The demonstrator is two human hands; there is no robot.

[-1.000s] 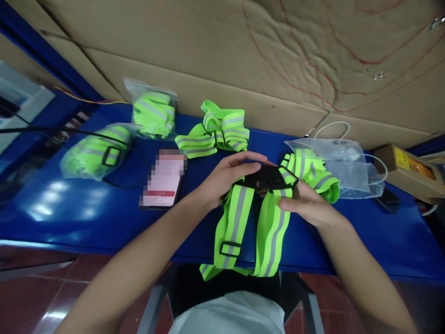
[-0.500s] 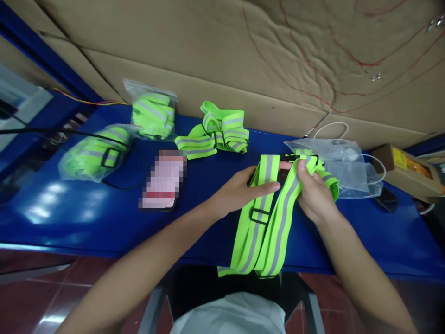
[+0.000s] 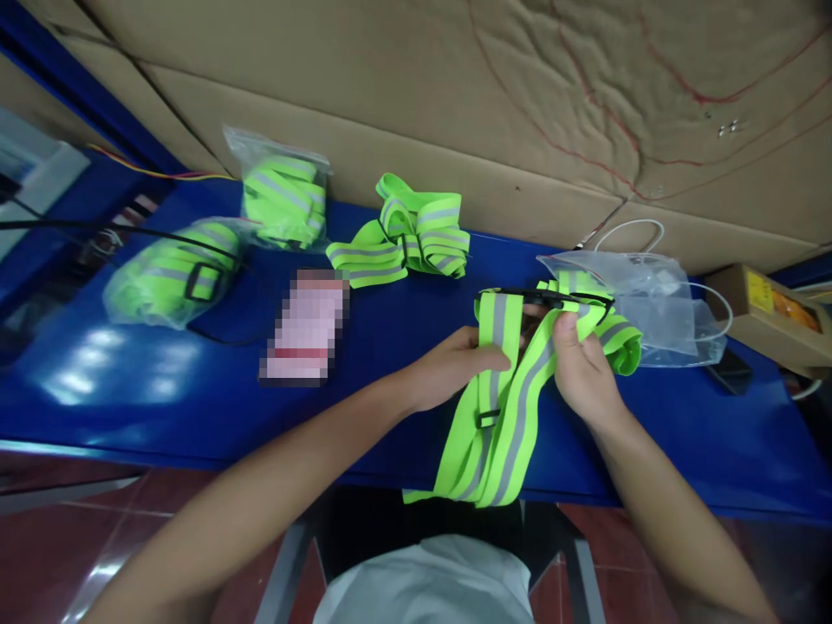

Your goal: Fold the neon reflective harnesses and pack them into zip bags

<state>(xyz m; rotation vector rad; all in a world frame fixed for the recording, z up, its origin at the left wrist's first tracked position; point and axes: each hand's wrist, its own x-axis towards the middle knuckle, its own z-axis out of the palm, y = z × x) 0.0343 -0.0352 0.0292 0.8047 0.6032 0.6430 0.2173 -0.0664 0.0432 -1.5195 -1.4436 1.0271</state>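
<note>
Both my hands hold a neon-green reflective strap (image 3: pixel 525 414) with a grey stripe, its loops hanging over the table's front edge. My left hand (image 3: pixel 448 368) grips the left loop, thumb across its front and fingers hidden behind. My right hand (image 3: pixel 581 364) pinches the right length between thumb and fingers. Between the hands, a black buckle (image 3: pixel 549 298) joins the strap's upper ends. Lower on the left loop sits a black slider (image 3: pixel 487 419). More green strap (image 3: pixel 620 338) is bunched behind my right hand.
A loose green strap bundle (image 3: pixel 432 234) lies at the back, left of it bagged straps (image 3: pixel 286 195) and another bagged bundle (image 3: pixel 172 282). A blurred-out phone (image 3: pixel 305 329) lies left. Clear plastic bags (image 3: pixel 669 303), a dark phone (image 3: pixel 731 371) and a cardboard box (image 3: pixel 770 312) are right.
My left thumb and the slider have tilted, and the left loop's top has folded over. The black buckle now shows more fully between my hands. The view has shifted slightly.
</note>
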